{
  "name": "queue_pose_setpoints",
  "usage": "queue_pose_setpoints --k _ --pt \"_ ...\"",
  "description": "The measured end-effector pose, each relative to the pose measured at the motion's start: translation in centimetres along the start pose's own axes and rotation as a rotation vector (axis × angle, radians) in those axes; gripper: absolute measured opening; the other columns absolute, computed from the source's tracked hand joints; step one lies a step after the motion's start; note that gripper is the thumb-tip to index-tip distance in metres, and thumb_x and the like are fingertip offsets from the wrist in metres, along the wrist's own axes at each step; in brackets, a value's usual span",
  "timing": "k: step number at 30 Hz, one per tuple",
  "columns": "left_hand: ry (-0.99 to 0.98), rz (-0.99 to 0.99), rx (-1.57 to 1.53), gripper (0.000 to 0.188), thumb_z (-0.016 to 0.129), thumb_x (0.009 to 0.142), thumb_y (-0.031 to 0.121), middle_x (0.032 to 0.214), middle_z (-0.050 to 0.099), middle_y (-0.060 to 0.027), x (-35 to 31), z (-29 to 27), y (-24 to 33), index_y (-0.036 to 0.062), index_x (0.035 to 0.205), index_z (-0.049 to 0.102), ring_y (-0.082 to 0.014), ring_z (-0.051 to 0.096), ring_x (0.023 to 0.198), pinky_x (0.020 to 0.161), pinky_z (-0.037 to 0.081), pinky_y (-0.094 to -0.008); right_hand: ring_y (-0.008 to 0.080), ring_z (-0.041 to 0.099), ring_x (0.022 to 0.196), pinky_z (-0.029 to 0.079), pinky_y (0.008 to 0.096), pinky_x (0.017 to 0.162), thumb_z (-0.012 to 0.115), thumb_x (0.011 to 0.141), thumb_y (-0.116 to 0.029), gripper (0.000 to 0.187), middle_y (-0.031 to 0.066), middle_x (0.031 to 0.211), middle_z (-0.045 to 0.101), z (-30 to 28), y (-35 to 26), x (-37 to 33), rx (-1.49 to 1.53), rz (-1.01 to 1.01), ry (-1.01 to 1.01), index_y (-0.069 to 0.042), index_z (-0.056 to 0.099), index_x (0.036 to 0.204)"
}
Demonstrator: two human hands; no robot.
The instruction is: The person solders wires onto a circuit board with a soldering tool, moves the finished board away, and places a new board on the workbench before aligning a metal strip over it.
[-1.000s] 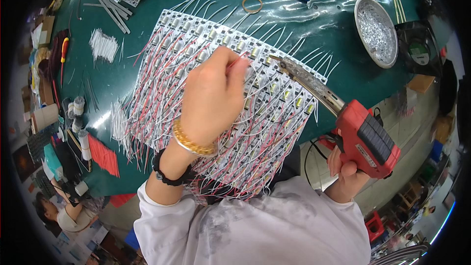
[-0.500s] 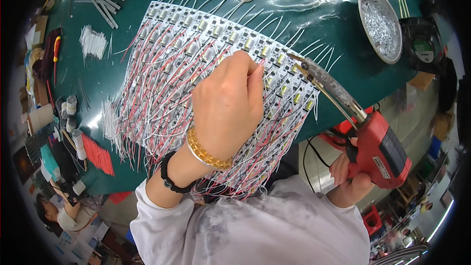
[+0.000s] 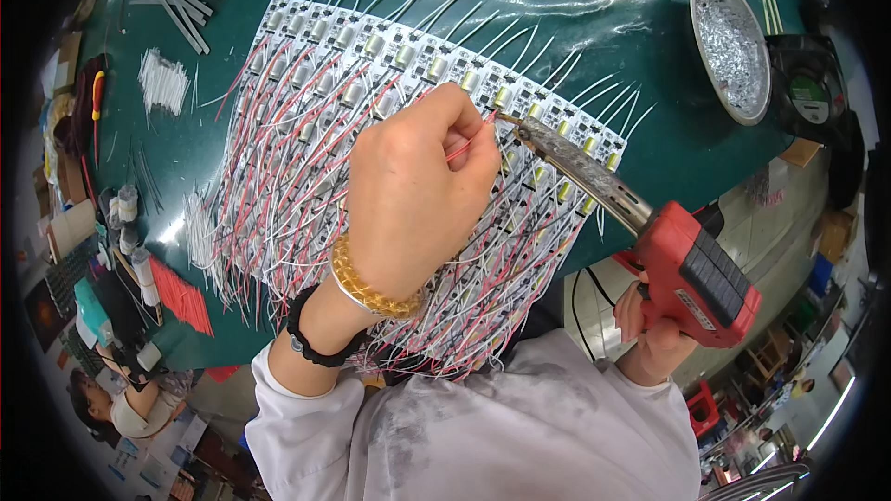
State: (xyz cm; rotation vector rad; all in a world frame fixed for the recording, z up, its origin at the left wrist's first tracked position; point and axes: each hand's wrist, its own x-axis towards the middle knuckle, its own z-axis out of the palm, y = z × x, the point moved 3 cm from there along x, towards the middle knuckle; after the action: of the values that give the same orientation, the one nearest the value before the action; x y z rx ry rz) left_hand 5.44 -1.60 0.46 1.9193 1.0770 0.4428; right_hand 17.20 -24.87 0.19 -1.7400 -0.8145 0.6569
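**Q.** Red wire, pinched at the centre of the panel: what hazards attend this position?

**A.** The wire lies over a sheet of small white circuit boards spread on the green table, with the tip of the soldering gun touching or almost touching its free end. The fingertips sit just beside that hot tip, so a small slip of either hand could likely burn a finger or scorch the insulation. A tip that wanders could probably bridge solder onto a neighbouring pad. The loose red and white leads hanging off the near edge could snag on a sleeve and drag the sheet.

**Q.** How do the fingers stand?

**A.** The left hand is curled almost closed, thumb and forefinger pressed together on the red wire; the remaining fingers are tucked under, knuckles up. The right hand is wrapped fully round the red grip of the soldering gun; whether a finger rests on a trigger cannot be told. A foil-lined dish stands well apart at the far right.
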Motion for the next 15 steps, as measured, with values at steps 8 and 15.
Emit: queue_pose_setpoints --k 8,15 --pt "0.066 0.05 0.045 0.011 0.062 0.07 0.005 0.054 0.055 -0.0077 -0.2 0.1 0.1 0.0035 0.065 0.052 -0.0207 0.056 0.048 0.046 0.042 -0.0301 0.013 0.046 0.06 0.036 0.0268 0.054 0.058 0.078 -0.052 0.07 0.0039 0.072 0.049 -2.3 0.9 -1.6 0.047 0.042 -0.072 0.006 0.044 0.116" --pt "0.06 0.05 0.054 0.01 0.064 0.074 0.003 0.055 0.051 0.0004 -0.4 0.2 0.1 -0.0015 0.069 0.056 -0.0025 0.043 0.051 0.047 0.036 -0.0188 0.0186 0.055 0.079 0.042 0.0346 0.072 0.06 0.08 -0.046 0.051 0.0044 0.095 0.058 -1.3 -1.8 -0.9 0.366 0.234 0.028 -0.003 0.053 0.107"
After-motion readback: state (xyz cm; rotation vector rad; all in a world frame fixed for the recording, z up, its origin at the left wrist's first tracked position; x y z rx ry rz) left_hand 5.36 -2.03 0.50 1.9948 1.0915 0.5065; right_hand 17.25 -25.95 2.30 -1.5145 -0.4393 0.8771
